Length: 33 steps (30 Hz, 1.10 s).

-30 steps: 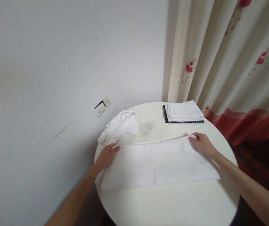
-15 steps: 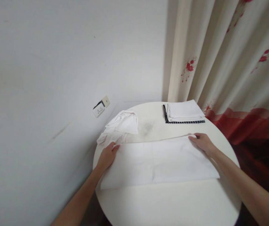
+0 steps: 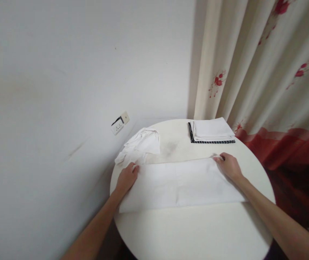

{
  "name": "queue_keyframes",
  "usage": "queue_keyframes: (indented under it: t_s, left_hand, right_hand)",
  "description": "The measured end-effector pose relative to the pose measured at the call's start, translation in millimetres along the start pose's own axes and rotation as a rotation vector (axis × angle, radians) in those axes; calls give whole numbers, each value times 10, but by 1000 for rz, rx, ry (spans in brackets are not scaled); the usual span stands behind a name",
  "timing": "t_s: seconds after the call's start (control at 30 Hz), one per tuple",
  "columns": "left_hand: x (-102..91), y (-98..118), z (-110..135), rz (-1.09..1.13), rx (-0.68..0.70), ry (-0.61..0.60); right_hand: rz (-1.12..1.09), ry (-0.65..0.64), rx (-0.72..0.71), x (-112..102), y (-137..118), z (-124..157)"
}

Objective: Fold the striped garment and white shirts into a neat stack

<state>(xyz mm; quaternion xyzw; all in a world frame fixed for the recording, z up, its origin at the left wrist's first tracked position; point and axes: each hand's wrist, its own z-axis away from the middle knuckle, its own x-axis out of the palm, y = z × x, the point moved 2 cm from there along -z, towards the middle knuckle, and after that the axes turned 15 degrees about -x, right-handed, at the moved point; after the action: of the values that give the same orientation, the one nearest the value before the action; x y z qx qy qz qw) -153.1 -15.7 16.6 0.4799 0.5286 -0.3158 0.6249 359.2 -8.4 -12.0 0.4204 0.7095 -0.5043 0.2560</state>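
Observation:
A white cloth (image 3: 178, 184), folded into a long rectangle, lies across the middle of the round white table (image 3: 195, 231). My left hand (image 3: 128, 177) grips its far left corner, thumb and fingers closed on the edge. At the far right corner, my right hand (image 3: 229, 165) pinches the fabric, which bunches up slightly there. Just beyond my left hand is a crumpled white cloth (image 3: 146, 141). Past my right hand, a folded white cloth (image 3: 212, 129) rests on a black-and-white patterned item (image 3: 211, 142) at the table's far right.
A wall with a socket (image 3: 117, 126) and a small plate beside it borders the table on the left and back. A cream curtain (image 3: 230, 72) with red flowers and a red lower band hangs at the right.
My right hand has turned and closed more tightly on the far right corner, bunching the edge a little. The whole view has shifted slightly; my left hand keeps its hold.

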Motion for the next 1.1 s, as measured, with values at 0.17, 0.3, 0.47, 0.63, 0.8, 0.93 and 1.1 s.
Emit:
queue_keyframes:
  t_s: [0.17, 0.3, 0.47, 0.63, 0.8, 0.93, 1.1]
  left_hand:
    - [-17, 9, 19, 40, 33, -4]
    - [4, -23, 103, 57, 32, 36]
    - [15, -83, 179, 86, 72, 72]
    - [44, -88, 179, 104, 61, 77]
    - [19, -103, 142, 75, 64, 84]
    - [-200, -59, 250, 13, 73, 165]
    - [-205, 693, 942, 85, 356, 360]
  right_hand:
    - [-88, -174, -50, -48, 56, -74]
    - [-156, -233, -110, -70, 109, -67]
    - [-107, -95, -71, -26, 159, 23]
    - [-118, 46, -40, 9, 107, 97]
    - [30, 35, 16, 6, 51, 91]
    - [22, 77, -7, -152, -33, 105]
    - [90, 62, -388, -132, -893, 476]
